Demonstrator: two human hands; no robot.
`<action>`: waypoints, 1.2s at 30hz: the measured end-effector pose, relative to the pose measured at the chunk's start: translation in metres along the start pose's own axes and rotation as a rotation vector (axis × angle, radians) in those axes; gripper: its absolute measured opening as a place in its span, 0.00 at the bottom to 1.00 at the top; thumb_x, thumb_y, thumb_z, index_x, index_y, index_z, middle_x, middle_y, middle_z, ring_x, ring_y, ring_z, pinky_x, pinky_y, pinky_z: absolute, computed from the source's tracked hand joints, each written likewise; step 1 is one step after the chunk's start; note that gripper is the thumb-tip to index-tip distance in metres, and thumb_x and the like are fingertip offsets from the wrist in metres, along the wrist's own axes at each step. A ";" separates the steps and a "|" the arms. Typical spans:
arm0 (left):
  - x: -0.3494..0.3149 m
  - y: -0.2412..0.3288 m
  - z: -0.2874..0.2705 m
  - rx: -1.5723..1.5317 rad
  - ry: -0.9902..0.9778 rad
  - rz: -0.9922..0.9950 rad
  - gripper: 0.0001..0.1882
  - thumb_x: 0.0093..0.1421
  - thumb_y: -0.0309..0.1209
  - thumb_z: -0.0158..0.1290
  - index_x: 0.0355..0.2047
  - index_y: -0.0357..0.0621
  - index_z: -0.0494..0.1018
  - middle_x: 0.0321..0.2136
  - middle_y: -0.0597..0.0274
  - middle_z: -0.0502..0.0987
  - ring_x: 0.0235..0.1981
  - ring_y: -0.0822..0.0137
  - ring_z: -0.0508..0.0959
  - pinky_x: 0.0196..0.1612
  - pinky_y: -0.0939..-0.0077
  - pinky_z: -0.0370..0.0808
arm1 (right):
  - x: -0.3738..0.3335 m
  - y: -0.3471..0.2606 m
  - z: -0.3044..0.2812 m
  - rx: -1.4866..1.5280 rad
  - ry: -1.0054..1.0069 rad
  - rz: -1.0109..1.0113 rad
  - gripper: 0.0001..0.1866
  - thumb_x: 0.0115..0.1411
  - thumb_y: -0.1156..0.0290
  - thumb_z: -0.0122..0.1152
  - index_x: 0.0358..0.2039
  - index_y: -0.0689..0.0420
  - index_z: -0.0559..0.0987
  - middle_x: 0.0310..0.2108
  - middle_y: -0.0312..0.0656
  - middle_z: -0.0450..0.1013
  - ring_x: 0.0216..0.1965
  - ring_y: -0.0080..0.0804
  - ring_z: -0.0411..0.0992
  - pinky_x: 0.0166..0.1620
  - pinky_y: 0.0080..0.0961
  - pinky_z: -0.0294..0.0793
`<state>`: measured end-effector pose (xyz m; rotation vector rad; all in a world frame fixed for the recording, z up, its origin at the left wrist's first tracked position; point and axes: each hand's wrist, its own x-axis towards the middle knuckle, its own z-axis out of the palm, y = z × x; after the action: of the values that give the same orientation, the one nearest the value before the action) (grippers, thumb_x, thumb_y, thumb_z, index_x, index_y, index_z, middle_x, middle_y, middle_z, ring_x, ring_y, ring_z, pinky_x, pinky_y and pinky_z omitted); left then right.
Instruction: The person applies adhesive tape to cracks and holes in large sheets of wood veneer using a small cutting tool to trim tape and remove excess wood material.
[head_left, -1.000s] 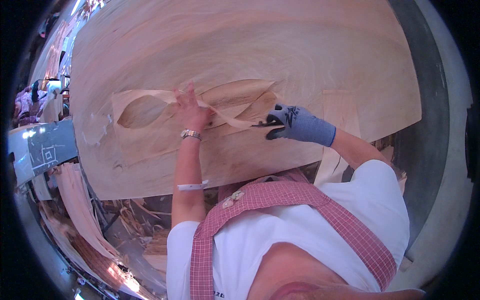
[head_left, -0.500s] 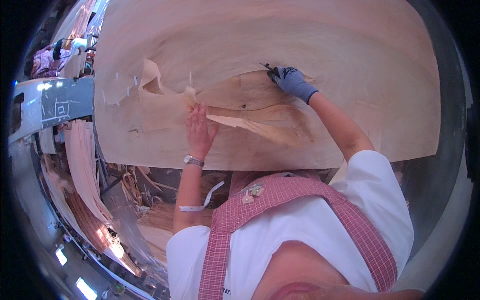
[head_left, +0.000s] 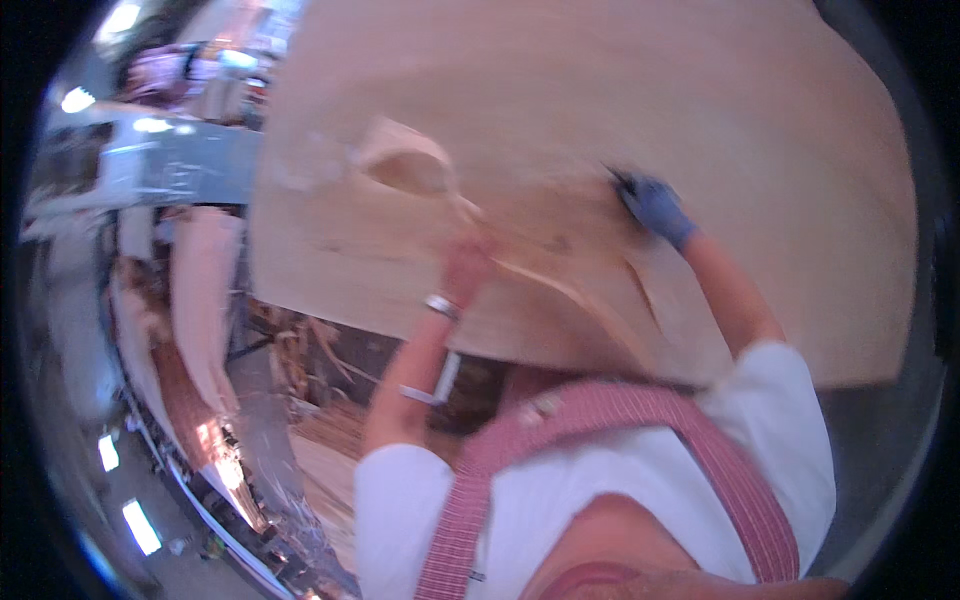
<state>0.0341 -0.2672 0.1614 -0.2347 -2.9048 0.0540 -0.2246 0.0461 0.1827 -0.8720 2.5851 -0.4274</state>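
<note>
A broad sheet of pale wood veneer (head_left: 720, 90) lies in front of me. Across its middle, a loose torn veneer strip (head_left: 400, 136) curls up at its left end and twists beside my left hand (head_left: 468, 268). That hand is bare, with a watch on the wrist, and is smeared by motion; its fingers do not show clearly. In a grey-blue glove with dark fingertips, my right hand (head_left: 657, 210) is closed on a small dark pointed tool (head_left: 616, 176), low over the veneer. Just below the glove a narrow dark slit (head_left: 643, 290) shows in the sheet.
At the left a grey metal beam (head_left: 200, 160) meets the sheet's edge. Long veneer offcuts (head_left: 205, 300) hang below it, and torn scraps (head_left: 290, 350) lie under the near edge. A person in purple (head_left: 160, 75) is at the far left.
The whole view has shifted and tilted. The loose strip's left end has risen into a larger curl, and my left hand has moved right. My right hand, tool in it, has also shifted right.
</note>
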 end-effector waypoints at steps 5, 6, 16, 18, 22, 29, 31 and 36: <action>0.014 0.000 -0.021 -0.074 0.058 0.019 0.10 0.57 0.30 0.49 0.40 0.45 0.74 0.44 0.58 0.76 0.50 0.59 0.73 0.56 0.54 0.63 | 0.003 0.020 0.030 -0.071 0.158 -0.054 0.19 0.65 0.53 0.48 0.42 0.54 0.75 0.34 0.55 0.76 0.36 0.54 0.75 0.40 0.50 0.72; 0.012 0.001 -0.027 -0.022 0.053 -0.005 0.11 0.57 0.30 0.49 0.40 0.46 0.75 0.43 0.60 0.76 0.52 0.60 0.72 0.59 0.54 0.62 | 0.001 0.020 0.031 -0.070 0.179 0.003 0.19 0.65 0.51 0.49 0.37 0.55 0.76 0.31 0.55 0.76 0.34 0.54 0.75 0.39 0.50 0.73; 0.003 -0.004 -0.035 0.021 -0.154 0.065 0.08 0.54 0.30 0.51 0.34 0.50 0.77 0.35 0.66 0.77 0.50 0.66 0.73 0.66 0.52 0.53 | 0.005 0.011 0.023 -0.062 0.128 0.074 0.20 0.64 0.50 0.50 0.32 0.55 0.77 0.32 0.53 0.78 0.35 0.53 0.76 0.41 0.47 0.74; 0.006 -0.005 -0.035 0.053 -0.177 0.098 0.07 0.54 0.31 0.51 0.33 0.51 0.77 0.34 0.67 0.76 0.49 0.66 0.73 0.67 0.53 0.52 | 0.004 0.010 0.021 -0.050 0.125 0.083 0.20 0.64 0.50 0.50 0.33 0.55 0.77 0.32 0.52 0.78 0.36 0.53 0.76 0.41 0.48 0.74; 0.004 -0.005 -0.031 0.096 -0.187 0.121 0.06 0.53 0.31 0.51 0.31 0.49 0.76 0.35 0.66 0.76 0.49 0.65 0.73 0.66 0.54 0.53 | 0.002 0.008 0.023 -0.050 0.163 0.073 0.21 0.64 0.49 0.49 0.32 0.55 0.77 0.32 0.52 0.78 0.35 0.53 0.76 0.40 0.48 0.73; 0.007 -0.003 -0.022 0.023 -0.002 0.095 0.06 0.52 0.30 0.51 0.28 0.46 0.76 0.33 0.57 0.76 0.45 0.57 0.74 0.61 0.51 0.59 | 0.000 0.003 0.024 -0.056 0.142 0.095 0.20 0.64 0.50 0.50 0.31 0.55 0.77 0.30 0.52 0.77 0.34 0.54 0.76 0.39 0.48 0.73; 0.009 0.004 -0.024 0.094 -0.095 0.097 0.06 0.51 0.31 0.52 0.28 0.44 0.76 0.32 0.55 0.76 0.45 0.55 0.75 0.59 0.51 0.62 | 0.000 0.004 0.026 -0.064 0.153 0.090 0.20 0.63 0.51 0.50 0.30 0.55 0.78 0.30 0.52 0.77 0.34 0.54 0.75 0.39 0.48 0.73; 0.014 0.006 -0.018 0.187 -0.237 0.157 0.07 0.51 0.31 0.52 0.27 0.42 0.76 0.30 0.52 0.77 0.44 0.51 0.75 0.56 0.49 0.65 | -0.002 0.003 0.028 -0.074 0.204 0.070 0.20 0.63 0.50 0.50 0.30 0.54 0.77 0.30 0.52 0.77 0.34 0.54 0.75 0.39 0.48 0.72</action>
<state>0.0259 -0.2587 0.1821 -0.4507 -3.0809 0.4028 -0.2125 0.0456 0.1574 -0.7971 2.8252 -0.4227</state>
